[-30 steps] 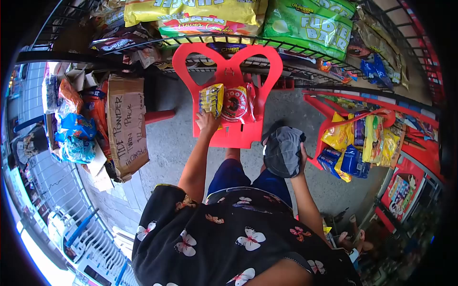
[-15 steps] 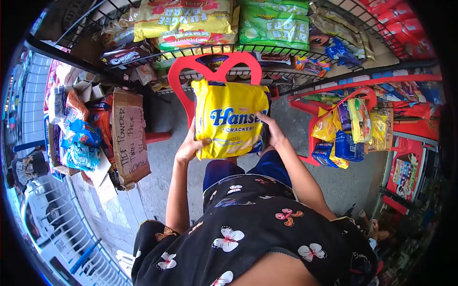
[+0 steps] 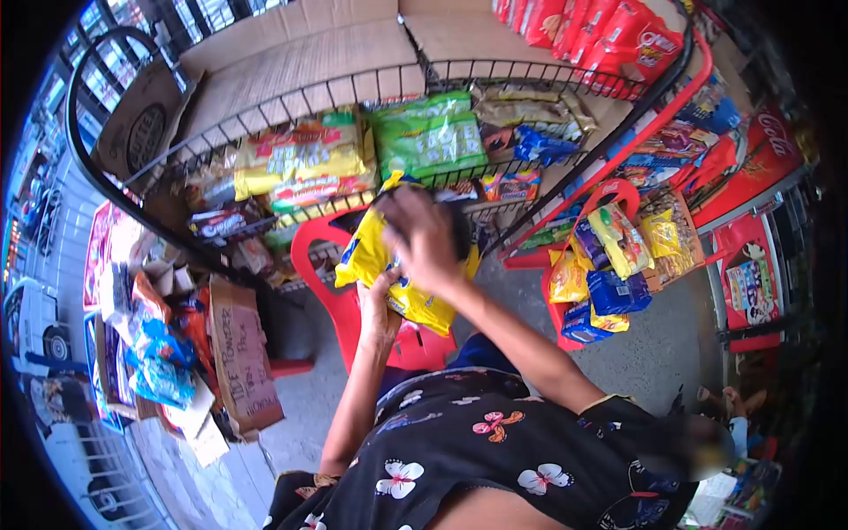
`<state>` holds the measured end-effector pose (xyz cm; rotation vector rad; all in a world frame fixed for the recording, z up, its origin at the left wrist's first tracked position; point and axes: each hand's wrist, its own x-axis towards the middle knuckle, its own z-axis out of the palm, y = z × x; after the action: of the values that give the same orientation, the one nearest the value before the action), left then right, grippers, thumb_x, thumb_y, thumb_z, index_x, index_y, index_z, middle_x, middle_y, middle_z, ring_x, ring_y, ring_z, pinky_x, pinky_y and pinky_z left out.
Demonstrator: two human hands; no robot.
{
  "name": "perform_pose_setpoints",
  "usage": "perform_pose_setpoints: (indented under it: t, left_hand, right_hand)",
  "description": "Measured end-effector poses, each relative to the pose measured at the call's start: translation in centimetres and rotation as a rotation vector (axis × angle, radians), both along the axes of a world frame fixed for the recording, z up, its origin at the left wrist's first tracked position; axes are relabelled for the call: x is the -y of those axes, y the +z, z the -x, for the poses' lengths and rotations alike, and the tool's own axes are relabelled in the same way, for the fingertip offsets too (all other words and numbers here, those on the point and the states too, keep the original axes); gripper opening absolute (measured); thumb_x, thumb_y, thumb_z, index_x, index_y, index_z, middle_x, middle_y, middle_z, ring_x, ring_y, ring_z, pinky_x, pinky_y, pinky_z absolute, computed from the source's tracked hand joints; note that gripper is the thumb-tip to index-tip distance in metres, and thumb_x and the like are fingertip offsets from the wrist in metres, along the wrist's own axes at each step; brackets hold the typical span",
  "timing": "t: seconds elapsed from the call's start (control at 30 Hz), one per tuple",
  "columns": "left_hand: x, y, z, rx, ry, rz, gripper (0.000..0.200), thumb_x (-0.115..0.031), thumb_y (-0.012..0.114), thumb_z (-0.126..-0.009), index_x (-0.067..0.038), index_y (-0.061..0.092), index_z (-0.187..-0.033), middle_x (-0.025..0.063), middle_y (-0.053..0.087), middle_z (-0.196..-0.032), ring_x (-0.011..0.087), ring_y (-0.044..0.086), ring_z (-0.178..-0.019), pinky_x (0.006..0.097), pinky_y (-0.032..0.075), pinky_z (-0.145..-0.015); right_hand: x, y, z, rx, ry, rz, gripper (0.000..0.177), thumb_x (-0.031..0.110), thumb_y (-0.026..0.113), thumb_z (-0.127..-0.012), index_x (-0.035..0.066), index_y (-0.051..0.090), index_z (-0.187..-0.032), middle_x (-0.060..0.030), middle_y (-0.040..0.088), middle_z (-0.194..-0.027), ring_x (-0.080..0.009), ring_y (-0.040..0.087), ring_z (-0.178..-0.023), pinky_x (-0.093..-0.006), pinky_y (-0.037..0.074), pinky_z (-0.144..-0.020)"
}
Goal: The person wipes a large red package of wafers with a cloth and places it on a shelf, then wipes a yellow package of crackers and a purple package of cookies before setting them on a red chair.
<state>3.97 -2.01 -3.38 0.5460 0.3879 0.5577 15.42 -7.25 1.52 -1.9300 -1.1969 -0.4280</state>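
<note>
Yellow pack (image 3: 422, 308) is clamped in the left hand (image 3: 380, 305) above the red chair (image 3: 412, 352), the right hand (image 3: 424, 247) blurred over it, grip unclear.

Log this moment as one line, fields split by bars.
left hand: holding yellow pack | right hand: blurred, over pack | beneath: red chair

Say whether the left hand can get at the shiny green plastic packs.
Probably not as things stand: the left hand holds the glossy yellow plastic pack, though the green packs look mostly uncovered.
</note>
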Motion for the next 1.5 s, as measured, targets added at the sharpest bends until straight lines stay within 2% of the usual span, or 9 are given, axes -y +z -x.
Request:
perform_pose_setpoints:
  t: [0.1, 0.33, 0.43, 0.53, 0.73, 0.87, 1.0, 1.27, 1.5]
  left_hand:
    - [0.0, 0.8, -0.1, 0.031, 0.059, 0.090, 0.053, 0.002, 0.057, -0.081, -0.008, 0.039, -0.130, 0.0096, 0.054, -0.123, 0.0237, 0.057, -0.108, 0.0397, 0.049, -0.093]
    - [-1.2, 1.4, 0.6, -0.074, 0.000, -0.152, 0.034, 0.005, 0.057, -0.076, 0.000, 0.054, -0.109, 0.0075, 0.064, -0.097, 0.0182, 0.064, -0.084, 0.0346, 0.053, -0.080]
    - [-1.1, -0.8, 0.1, -0.052, 0.005, -0.123, 0.045, 0.003, 0.054, -0.079, -0.004, 0.046, -0.122, 0.0085, 0.059, -0.110, 0.0184, 0.061, -0.095, 0.0350, 0.053, -0.081]
    - [-0.5, 0.5, 0.0, -0.164, 0.049, -0.010, 0.047, 0.003, 0.050, -0.081, -0.007, 0.042, -0.126, 0.0071, 0.057, -0.110, 0.0195, 0.059, -0.098, 0.0335, 0.051, -0.084]
    - [-1.0, 1.1, -1.8, -0.069, -0.014, -0.211, 0.048, 0.004, 0.054, -0.075, -0.006, 0.047, -0.121, 0.0083, 0.061, -0.107, 0.0200, 0.062, -0.089, 0.0338, 0.052, -0.081]
    - [1.6, 3.3, -3.2, -0.041, 0.150, -0.047, 0.038, -0.002, 0.062, -0.082, -0.006, 0.049, -0.117, 0.0056, 0.062, -0.104, 0.0175, 0.062, -0.089, 0.0331, 0.052, -0.079]
    - [1.2, -6.5, -3.4, 0.130, 0.096, -0.020, 0.058, -0.043, 0.024, -0.099, -0.011, 0.024, -0.147, 0.0138, 0.035, -0.145, 0.0296, 0.027, -0.137, 0.0477, 0.022, -0.112]
    - [8.7, 1.9, -6.1, 0.005, 0.143, -0.011, 0.041, -0.025, 0.057, -0.092, -0.002, 0.047, -0.124, 0.0098, 0.059, -0.113, 0.0211, 0.061, -0.098, 0.0368, 0.050, -0.086]
    - [11.0, 0.6, -8.4, 0.008, 0.137, 0.007, 0.045, -0.036, 0.049, -0.095, -0.004, 0.048, -0.127, 0.0110, 0.059, -0.118, 0.0252, 0.060, -0.102, 0.0412, 0.047, -0.092]
  right_hand:
    - [0.2, 1.8, 5.3, -0.013, 0.460, 0.129, 0.038, 0.034, 0.062, -0.084, 0.019, 0.061, -0.119, -0.0082, 0.050, -0.134, -0.0282, 0.039, -0.131, -0.0538, 0.015, -0.110]
    - [-3.4, 2.6, -4.2, -0.415, 0.141, 0.072, 0.029, 0.029, 0.056, -0.089, 0.007, 0.065, -0.105, -0.0090, 0.062, -0.115, -0.0298, 0.051, -0.112, -0.0451, 0.033, -0.097]
    - [-2.9, 0.7, 0.0, 0.086, 0.125, 0.128, 0.038, 0.023, 0.060, -0.084, 0.007, 0.059, -0.119, -0.0117, 0.053, -0.130, -0.0311, 0.043, -0.126, -0.0547, 0.025, -0.105]
    - [-0.7, 0.8, 2.1, -0.031, 0.401, 0.086, 0.059, 0.009, 0.063, -0.073, 0.011, 0.050, -0.130, -0.0076, 0.048, -0.138, -0.0272, 0.033, -0.136, -0.0579, 0.012, -0.111]
    - [-0.7, -0.4, -7.3, -0.251, -0.089, -0.251, 0.024, 0.011, 0.057, -0.088, 0.004, 0.062, -0.110, -0.0176, 0.062, -0.105, -0.0345, 0.058, -0.099, -0.0392, 0.045, -0.087]
    - [2.2, -2.1, -3.5, -0.216, -0.102, -0.206, 0.036, 0.014, 0.061, -0.085, -0.002, 0.054, -0.117, -0.0197, 0.061, -0.108, -0.0341, 0.059, -0.099, -0.0399, 0.045, -0.085]
    - [7.2, -1.9, 5.5, -0.253, 0.129, 0.116, 0.063, 0.019, 0.066, -0.079, 0.008, 0.043, -0.136, -0.0147, 0.034, -0.146, -0.0372, 0.025, -0.137, -0.0577, 0.021, -0.107]
    - [10.7, -5.6, -8.5, -0.757, -0.260, -0.202, 0.031, 0.019, 0.053, -0.091, 0.000, 0.056, -0.115, -0.0231, 0.058, -0.113, -0.0374, 0.057, -0.104, -0.0410, 0.043, -0.090]
    - [17.9, -3.7, 2.8, -0.393, -0.040, 0.064, 0.052, 0.020, 0.057, -0.087, 0.020, 0.045, -0.137, -0.0120, 0.035, -0.146, -0.0420, 0.027, -0.135, -0.0519, 0.019, -0.110]
